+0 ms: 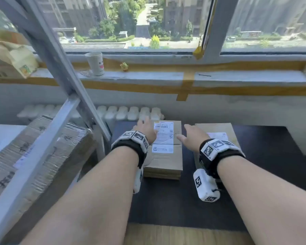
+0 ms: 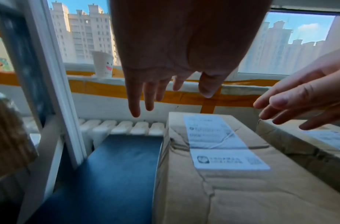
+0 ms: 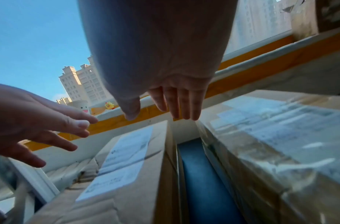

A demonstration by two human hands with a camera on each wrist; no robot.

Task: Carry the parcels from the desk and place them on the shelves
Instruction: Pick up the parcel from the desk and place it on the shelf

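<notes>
Two brown cardboard parcels with white labels lie side by side on the dark desk (image 1: 166, 200). Over the left parcel (image 1: 166, 156) (image 2: 222, 174) (image 3: 127, 166) my left hand (image 1: 146, 129) (image 2: 155, 94) hovers at its far left edge, fingers spread and straight. My right hand (image 1: 191, 134) (image 3: 165, 106) reaches above the gap between the parcels, fingers straight, holding nothing. The right parcel (image 1: 219, 131) (image 3: 270, 136) (image 2: 309, 144) is wrapped in clear tape and partly hidden by my right wrist.
A grey metal shelf frame (image 1: 57, 71) stands at the left, with a large taped carton (image 1: 25, 156) on its shelf. Behind the desk are a white radiator (image 1: 127, 113) and a windowsill holding a paper cup (image 1: 95, 63) and a small yellow figurine (image 1: 124, 66).
</notes>
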